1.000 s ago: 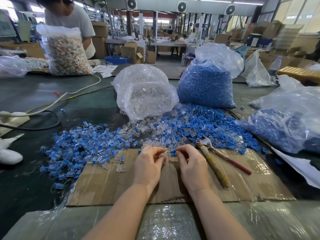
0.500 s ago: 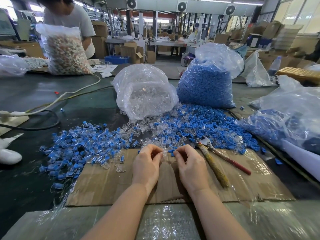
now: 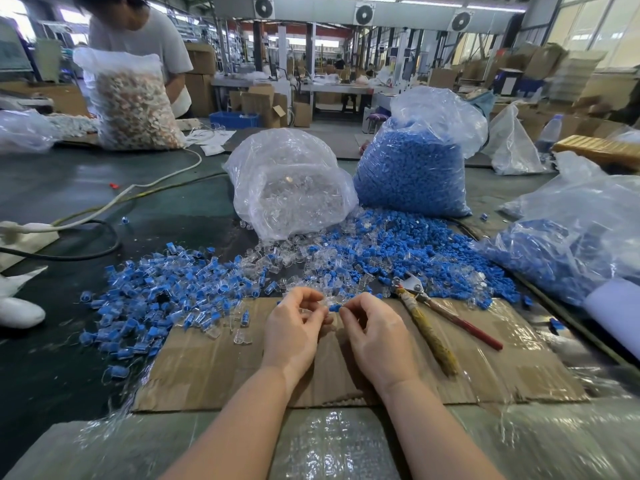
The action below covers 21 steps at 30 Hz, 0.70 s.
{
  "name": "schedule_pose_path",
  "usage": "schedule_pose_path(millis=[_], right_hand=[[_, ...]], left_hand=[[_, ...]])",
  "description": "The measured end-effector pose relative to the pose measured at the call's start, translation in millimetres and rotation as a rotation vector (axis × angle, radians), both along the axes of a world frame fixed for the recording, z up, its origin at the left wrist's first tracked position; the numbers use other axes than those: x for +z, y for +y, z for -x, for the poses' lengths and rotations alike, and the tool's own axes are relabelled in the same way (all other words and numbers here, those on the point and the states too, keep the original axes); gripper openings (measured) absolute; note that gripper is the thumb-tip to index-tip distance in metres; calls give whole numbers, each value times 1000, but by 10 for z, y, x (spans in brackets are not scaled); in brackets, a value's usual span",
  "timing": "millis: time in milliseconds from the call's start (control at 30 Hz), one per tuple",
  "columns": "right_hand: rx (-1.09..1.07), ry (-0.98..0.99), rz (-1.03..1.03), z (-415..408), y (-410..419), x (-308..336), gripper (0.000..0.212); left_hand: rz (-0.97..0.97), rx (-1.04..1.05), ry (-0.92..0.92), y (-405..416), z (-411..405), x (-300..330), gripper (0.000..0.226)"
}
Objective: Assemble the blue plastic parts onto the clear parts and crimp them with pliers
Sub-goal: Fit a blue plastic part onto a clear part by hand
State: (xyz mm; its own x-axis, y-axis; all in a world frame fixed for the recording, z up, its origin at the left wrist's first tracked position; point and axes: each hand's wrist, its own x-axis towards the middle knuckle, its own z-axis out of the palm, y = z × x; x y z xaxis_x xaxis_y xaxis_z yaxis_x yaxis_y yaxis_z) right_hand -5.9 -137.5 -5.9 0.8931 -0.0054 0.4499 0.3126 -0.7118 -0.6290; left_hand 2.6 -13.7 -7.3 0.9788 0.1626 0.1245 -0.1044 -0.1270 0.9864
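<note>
Plenty done already — heap of assembled pieces (image 3: 162,299) lying far left on the tabletop (image 3: 69,188). Mid-frame, left hand (image 3: 294,327) pinching a clear part (image 3: 320,304), right hand (image 3: 375,336) pinching a blue part (image 3: 334,308), just meeting. Pliers (image 3: 427,311) idle on cardboard (image 3: 214,368) — crimp still ahead. Behind: clear-parts bag (image 3: 287,185) spilling open, blue-parts bag (image 3: 412,171) brimming, loose blue parts (image 3: 415,258) scattered — lots left.

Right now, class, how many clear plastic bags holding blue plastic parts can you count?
2: one upright bag of blue parts behind the loose pile, one slumped bag at right. Others may be hidden.
</note>
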Motion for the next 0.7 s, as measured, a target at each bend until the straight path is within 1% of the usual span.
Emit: schedule_pose_path(millis=[100,233,400,567,700], right_hand=[[-4,-15,36,-4,5,-10,10],[-20,-13,69,-11,9,-30,11],[-43,-25,80,-5,9,-32,15],[-58,-43,149,10,37,-25,21],[-37,-24,147,-1,29,-39,14]], left_hand=[[8,-2,7,4,6,9,19],[-117,3,-17,24,9,17,21],[-52,-32,15,19,25,35,24],[-11,-56,18,12,30,41,25],[-6,-60,16,15,35,43,26]])
